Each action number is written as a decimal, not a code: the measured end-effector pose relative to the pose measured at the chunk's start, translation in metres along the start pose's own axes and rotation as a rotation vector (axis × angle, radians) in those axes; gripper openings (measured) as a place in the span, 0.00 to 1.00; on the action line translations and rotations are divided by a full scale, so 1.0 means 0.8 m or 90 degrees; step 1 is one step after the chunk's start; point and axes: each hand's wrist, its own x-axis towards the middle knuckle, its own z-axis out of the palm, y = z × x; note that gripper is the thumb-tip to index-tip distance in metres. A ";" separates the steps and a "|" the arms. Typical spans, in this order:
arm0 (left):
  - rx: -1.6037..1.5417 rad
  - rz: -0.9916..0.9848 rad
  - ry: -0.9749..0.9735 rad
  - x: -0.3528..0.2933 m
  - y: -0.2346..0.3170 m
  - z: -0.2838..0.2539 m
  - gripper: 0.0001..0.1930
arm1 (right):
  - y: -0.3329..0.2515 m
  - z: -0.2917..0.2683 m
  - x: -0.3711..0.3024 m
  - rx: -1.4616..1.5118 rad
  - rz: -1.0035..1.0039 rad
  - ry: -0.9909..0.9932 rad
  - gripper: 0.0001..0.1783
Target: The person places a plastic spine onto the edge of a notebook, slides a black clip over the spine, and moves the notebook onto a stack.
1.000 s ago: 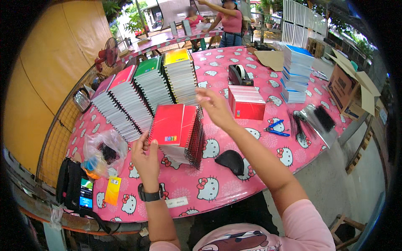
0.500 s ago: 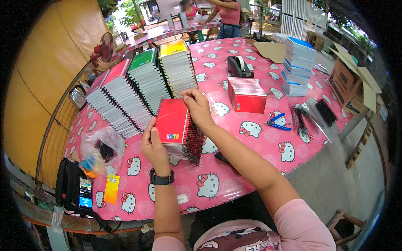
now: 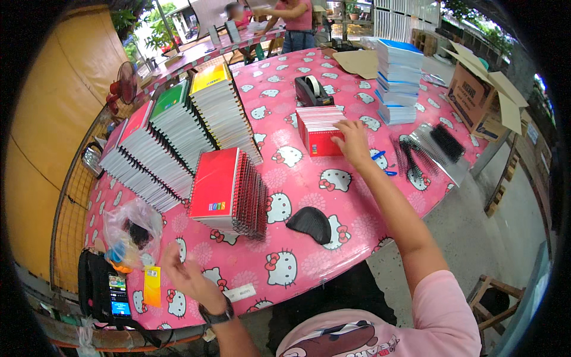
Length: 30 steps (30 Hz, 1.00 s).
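Note:
A tall stack of red spiral notebooks (image 3: pixel 217 184) stands on the table in front of me, its wire bindings along the right side. My right hand (image 3: pixel 355 143) reaches to the right end of a row of thin red notebooks (image 3: pixel 324 144) standing on edge. Its thumb is by the front cover and its fingers are at the top edge, spread apart; whether it touches them I cannot tell. My left hand (image 3: pixel 187 278) is low and left of the stack, empty, fingers loosely apart and slightly blurred. A black half-round piece (image 3: pixel 309 224) lies between the stack and me.
Tall stacks of yellow (image 3: pixel 210 77), green (image 3: pixel 169 101) and red (image 3: pixel 137 121) notebooks stand at left. Behind the row is a tape dispenser (image 3: pixel 313 92); rightward are blue-handled cutters (image 3: pixel 382 162), black wire coils (image 3: pixel 447 143), a blue-topped stack (image 3: pixel 399 77) and a carton (image 3: pixel 473 101). People work beyond.
Both hands have left the red notebook stack. My right hand moved right to the row of thin red notebooks; my left drew back toward me. The view shifted, uncovering the black half-round piece.

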 end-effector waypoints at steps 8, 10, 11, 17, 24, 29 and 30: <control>0.047 0.218 -0.261 -0.076 0.091 0.051 0.08 | 0.039 0.026 0.010 -0.143 0.002 -0.040 0.16; 0.035 0.239 -0.321 -0.086 0.100 0.060 0.08 | 0.033 0.016 0.018 -0.143 0.017 -0.043 0.14; 0.005 0.257 -0.353 -0.090 0.103 0.064 0.10 | 0.031 0.009 0.020 -0.071 0.048 -0.051 0.13; -0.071 0.080 -0.323 -0.094 0.087 0.081 0.25 | -0.092 -0.138 -0.020 0.263 0.102 -0.346 0.12; -0.144 -0.309 -0.517 -0.128 0.014 0.048 0.19 | -0.180 -0.169 -0.147 0.611 0.224 -0.405 0.09; -0.247 -0.404 -0.393 -0.154 -0.008 0.047 0.15 | -0.214 -0.123 -0.202 0.717 0.417 -0.277 0.06; -0.248 -0.405 -0.398 -0.153 0.007 0.049 0.15 | -0.222 -0.118 -0.209 0.775 0.486 -0.258 0.06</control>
